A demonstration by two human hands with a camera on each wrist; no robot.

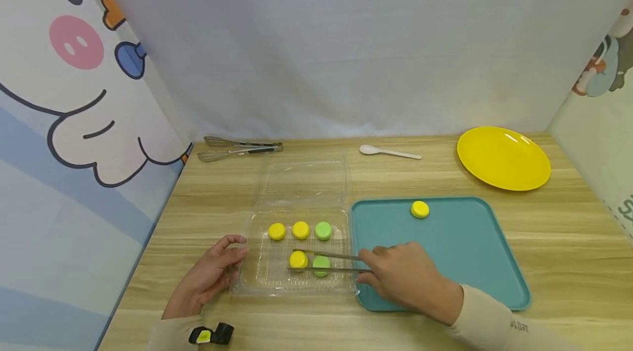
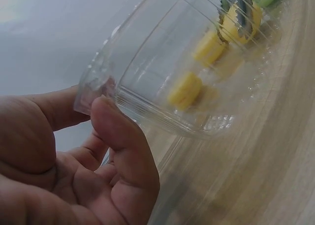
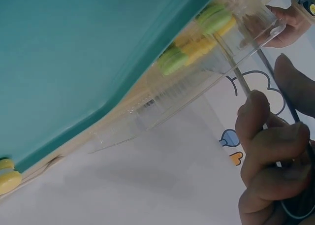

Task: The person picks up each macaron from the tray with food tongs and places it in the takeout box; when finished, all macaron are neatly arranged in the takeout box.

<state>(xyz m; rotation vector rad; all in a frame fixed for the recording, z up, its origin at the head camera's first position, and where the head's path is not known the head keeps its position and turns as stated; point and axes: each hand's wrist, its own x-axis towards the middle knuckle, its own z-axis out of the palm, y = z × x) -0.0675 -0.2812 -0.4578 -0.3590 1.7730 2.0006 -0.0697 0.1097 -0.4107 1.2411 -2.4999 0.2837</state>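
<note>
A clear plastic clamshell box (image 1: 267,279) lies with its lid (image 1: 304,180) folded back. Inside sit several macarons: a row of two yellow ones and a green macaron (image 1: 323,230), and nearer the front a yellow macaron (image 1: 298,259) beside another green one. My right hand (image 1: 403,274) grips metal tongs (image 1: 341,270), reaching in from the right across the green one, tips at either side of the front yellow macaron. With thumb and finger, my left hand (image 2: 93,151) pinches the box's left rim (image 2: 86,99).
A teal tray (image 1: 445,252) stands right of the box, with a yellow macaron (image 1: 420,209) near its far edge. Farther back lie a second pair of tongs (image 1: 242,148), a white spoon (image 1: 390,152) and a yellow plate (image 1: 504,159). Curtained walls bound the table.
</note>
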